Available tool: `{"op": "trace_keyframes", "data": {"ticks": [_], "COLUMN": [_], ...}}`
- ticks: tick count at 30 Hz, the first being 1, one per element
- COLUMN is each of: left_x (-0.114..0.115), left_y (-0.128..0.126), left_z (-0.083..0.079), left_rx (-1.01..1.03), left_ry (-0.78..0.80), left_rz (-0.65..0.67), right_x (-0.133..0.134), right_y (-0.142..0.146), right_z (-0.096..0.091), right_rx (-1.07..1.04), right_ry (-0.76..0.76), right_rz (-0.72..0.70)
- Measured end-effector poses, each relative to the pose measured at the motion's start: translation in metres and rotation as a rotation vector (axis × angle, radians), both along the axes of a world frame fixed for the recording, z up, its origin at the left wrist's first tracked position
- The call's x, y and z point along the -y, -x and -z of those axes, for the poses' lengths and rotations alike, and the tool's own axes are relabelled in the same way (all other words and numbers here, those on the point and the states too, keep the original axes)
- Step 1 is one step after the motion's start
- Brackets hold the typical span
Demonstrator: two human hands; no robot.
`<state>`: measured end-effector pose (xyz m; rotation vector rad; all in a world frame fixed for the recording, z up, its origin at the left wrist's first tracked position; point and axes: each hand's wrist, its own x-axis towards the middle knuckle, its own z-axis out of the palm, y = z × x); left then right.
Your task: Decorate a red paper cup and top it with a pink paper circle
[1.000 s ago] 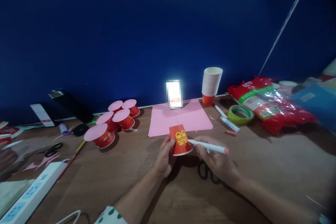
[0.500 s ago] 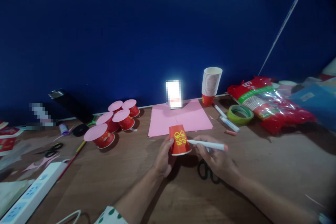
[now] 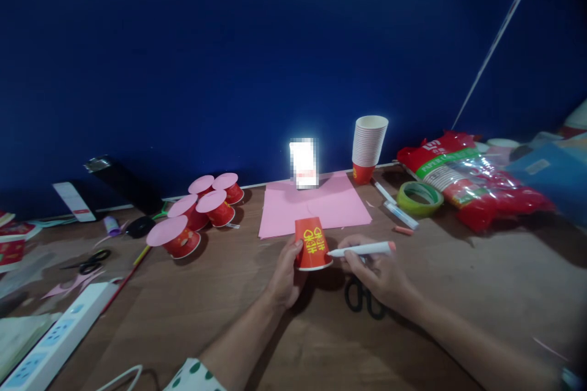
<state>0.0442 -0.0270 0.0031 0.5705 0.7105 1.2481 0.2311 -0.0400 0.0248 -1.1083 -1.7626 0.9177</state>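
My left hand (image 3: 285, 276) grips an upside-down red paper cup (image 3: 312, 244) with yellow characters, its rim resting on the wooden table (image 3: 211, 311). In my right hand (image 3: 373, 272) is a white marker (image 3: 364, 250) with a pink end, its tip touching the cup's right side near the rim. The cup stands just in front of a pink paper sheet (image 3: 316, 204). Black scissors (image 3: 362, 298) lie partly under my right hand.
Several red cups with pink paper discs (image 3: 197, 211) sit at the left. A stack of cups (image 3: 368, 149), a green tape roll (image 3: 419, 198), pens (image 3: 397, 211) and a red plastic bag (image 3: 468, 180) lie at the right. A power strip (image 3: 50, 342) and other scissors (image 3: 89, 261) are at far left.
The cup has turned a little in my left hand, and the marker has dropped lower and flatter, its tip now near the cup's rim.
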Motion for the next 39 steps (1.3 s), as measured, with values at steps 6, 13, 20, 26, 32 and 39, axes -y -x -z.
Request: {"op": "trace_keyframes", "data": {"ticks": [6,13,20,26,32,39], "left_x": [0.000,0.002,0.000,0.003,0.005,0.006], "left_y": [0.000,-0.001,0.002,0.000,-0.004,-0.004], "left_z": [0.000,0.005,0.006,0.002,-0.002,-0.004], "left_rx": [-0.034,-0.058,0.073,0.098,0.047,0.083], "left_ry": [-0.023,0.006,0.047,0.059,-0.004,0.012], "left_rz": [0.006,-0.014,0.039,0.103,0.142,0.181], "right_x": [-0.003,-0.008,-0.007,-0.009,-0.015,-0.013], "right_y": [-0.001,-0.003,0.003,0.001,0.000,-0.001], "right_z": [0.003,0.002,0.005,0.017,0.029,0.030], "right_rx": [-0.020,-0.134,-0.226,0.036,0.116,0.086], "right_ry": [0.081,0.210,-0.049,-0.244,-0.221,-0.222], "right_rz": [-0.059,-0.061,0.250,0.078,-0.051,-0.048]}}
